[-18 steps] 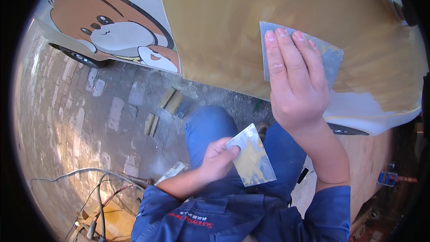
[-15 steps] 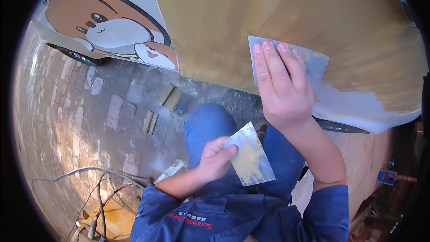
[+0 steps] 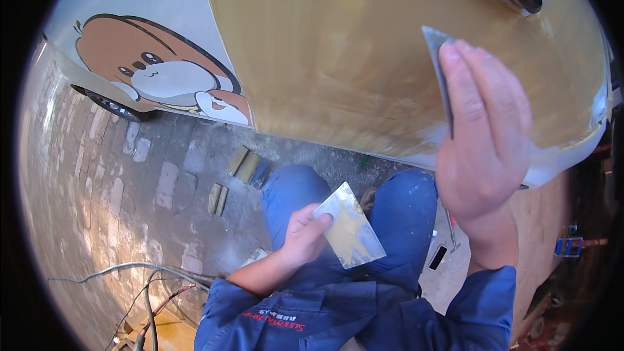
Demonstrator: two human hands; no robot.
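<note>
In my left hand (image 3: 305, 233), thumb on top, is a flat metal putty plate (image 3: 351, 229) smeared with tan filler, held over my lap. My right hand (image 3: 484, 130) grips a thin grey putty scraper (image 3: 437, 68), fingers laid along its face and its blade seen nearly edge-on. That hand is raised in front of a car body panel (image 3: 325, 52) coated in streaky tan filler; whether the blade touches the panel I cannot tell. White paint shows along the panel's lower right edge.
Left of the coated panel, a white car panel carries a brown cartoon animal (image 3: 153, 68), with a wheel (image 3: 114, 107) below. Tan blocks (image 3: 244, 164) lie on the brick floor. Cables (image 3: 146, 266) run at lower left. A black phone-like object (image 3: 438, 258) lies by my right knee.
My right hand has moved right with the scraper, which has turned from flat against the panel to nearly edge-on. My left hand still holds the plate, slightly shifted left. The view has shifted.
</note>
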